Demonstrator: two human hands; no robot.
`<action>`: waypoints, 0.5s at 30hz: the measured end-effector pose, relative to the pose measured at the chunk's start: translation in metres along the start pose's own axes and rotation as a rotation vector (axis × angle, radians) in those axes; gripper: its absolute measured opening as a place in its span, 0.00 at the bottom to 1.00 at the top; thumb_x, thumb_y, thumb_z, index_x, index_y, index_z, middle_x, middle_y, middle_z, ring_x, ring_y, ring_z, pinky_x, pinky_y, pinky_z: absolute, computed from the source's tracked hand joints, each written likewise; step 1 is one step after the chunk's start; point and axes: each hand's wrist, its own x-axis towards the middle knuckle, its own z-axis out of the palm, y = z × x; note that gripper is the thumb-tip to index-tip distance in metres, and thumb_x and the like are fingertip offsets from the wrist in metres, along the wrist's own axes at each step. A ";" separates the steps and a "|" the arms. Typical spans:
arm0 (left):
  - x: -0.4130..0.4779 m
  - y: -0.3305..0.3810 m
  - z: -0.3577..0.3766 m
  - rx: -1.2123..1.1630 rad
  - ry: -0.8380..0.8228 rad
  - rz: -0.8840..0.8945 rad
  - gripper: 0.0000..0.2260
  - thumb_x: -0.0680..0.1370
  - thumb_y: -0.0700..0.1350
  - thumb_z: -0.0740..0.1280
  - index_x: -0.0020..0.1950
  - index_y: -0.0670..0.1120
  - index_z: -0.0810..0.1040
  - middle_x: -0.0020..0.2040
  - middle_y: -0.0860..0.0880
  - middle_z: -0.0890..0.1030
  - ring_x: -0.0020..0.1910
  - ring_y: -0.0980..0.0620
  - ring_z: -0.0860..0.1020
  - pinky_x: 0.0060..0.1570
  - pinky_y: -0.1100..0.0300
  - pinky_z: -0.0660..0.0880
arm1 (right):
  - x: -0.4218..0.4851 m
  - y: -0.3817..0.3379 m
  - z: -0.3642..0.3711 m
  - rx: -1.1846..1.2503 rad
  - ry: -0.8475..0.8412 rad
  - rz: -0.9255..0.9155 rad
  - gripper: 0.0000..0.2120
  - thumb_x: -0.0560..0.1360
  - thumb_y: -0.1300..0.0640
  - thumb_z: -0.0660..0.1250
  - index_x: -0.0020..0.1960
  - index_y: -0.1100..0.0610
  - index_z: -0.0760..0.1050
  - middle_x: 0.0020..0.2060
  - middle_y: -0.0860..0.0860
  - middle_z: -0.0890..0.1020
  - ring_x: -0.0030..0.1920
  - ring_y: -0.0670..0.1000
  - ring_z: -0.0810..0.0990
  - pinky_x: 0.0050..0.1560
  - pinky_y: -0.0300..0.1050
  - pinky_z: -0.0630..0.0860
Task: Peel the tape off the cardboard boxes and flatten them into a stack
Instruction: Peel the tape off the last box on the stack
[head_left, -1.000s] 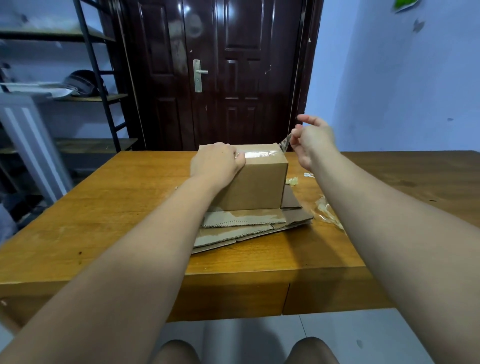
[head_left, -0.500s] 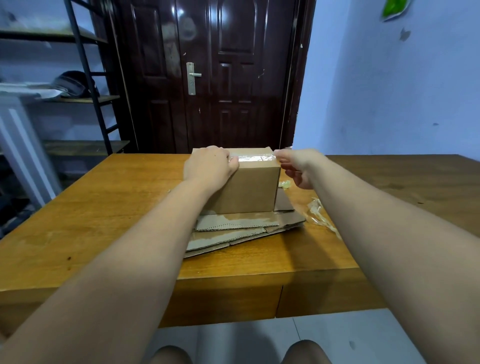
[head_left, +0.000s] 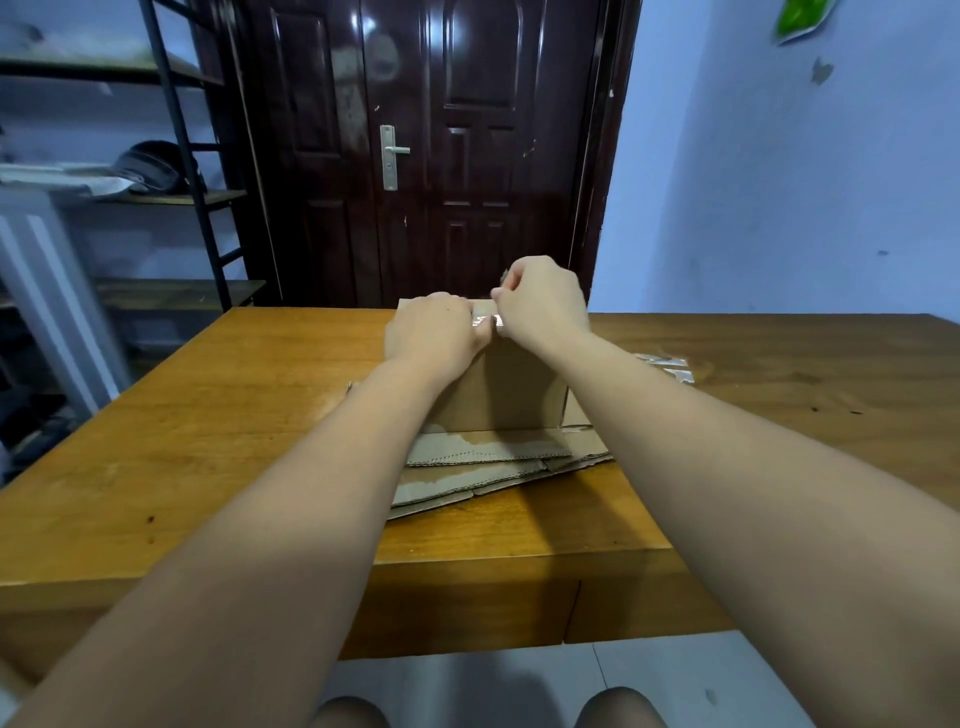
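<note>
Head view. The left hand (head_left: 434, 332) lies over the top of the upright cardboard box (head_left: 511, 397), fingers bent down over its far edge in a hold and the thumb lying along the top. Just beside that thumb, the right hand (head_left: 543, 306) is closed into a loose fist, its thumb and forefinger pinching the end of the tape (head_left: 488, 320). This shiny strip runs across the box top in the narrow gap between the two hands. How much of the strip is lifted cannot be told, as the hands cover most of it. The box stands directly below both hands on flattened cardboard (head_left: 493, 462), several sheets stacked unevenly, with their edges showing between the two forearms. The stack rests on a wooden table (head_left: 234, 426). Peeled tape scraps (head_left: 667, 366) lie on the tabletop, outward of the right forearm and apart from the box. Beyond both hands stands a dark door (head_left: 441, 156). A shelf unit (head_left: 171, 197) stands far outward of the left hand.
</note>
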 end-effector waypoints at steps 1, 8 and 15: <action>0.000 -0.001 0.001 -0.016 -0.001 -0.005 0.15 0.80 0.52 0.58 0.57 0.47 0.79 0.51 0.46 0.80 0.50 0.44 0.77 0.41 0.56 0.70 | -0.002 -0.002 0.003 0.012 -0.007 -0.036 0.06 0.76 0.54 0.66 0.40 0.51 0.76 0.48 0.51 0.82 0.48 0.54 0.80 0.54 0.51 0.77; 0.001 -0.001 -0.010 -0.226 -0.077 -0.118 0.06 0.76 0.52 0.62 0.46 0.51 0.75 0.42 0.52 0.77 0.44 0.47 0.75 0.43 0.56 0.71 | -0.002 0.006 0.007 0.141 -0.134 -0.160 0.13 0.74 0.50 0.66 0.30 0.48 0.76 0.40 0.41 0.81 0.47 0.50 0.80 0.57 0.56 0.74; 0.005 0.000 -0.014 -0.406 -0.039 -0.228 0.06 0.78 0.52 0.65 0.48 0.56 0.82 0.43 0.55 0.79 0.44 0.51 0.77 0.38 0.59 0.71 | -0.008 0.013 -0.002 0.206 -0.114 -0.217 0.13 0.77 0.56 0.61 0.42 0.55 0.84 0.36 0.44 0.81 0.41 0.45 0.78 0.44 0.35 0.72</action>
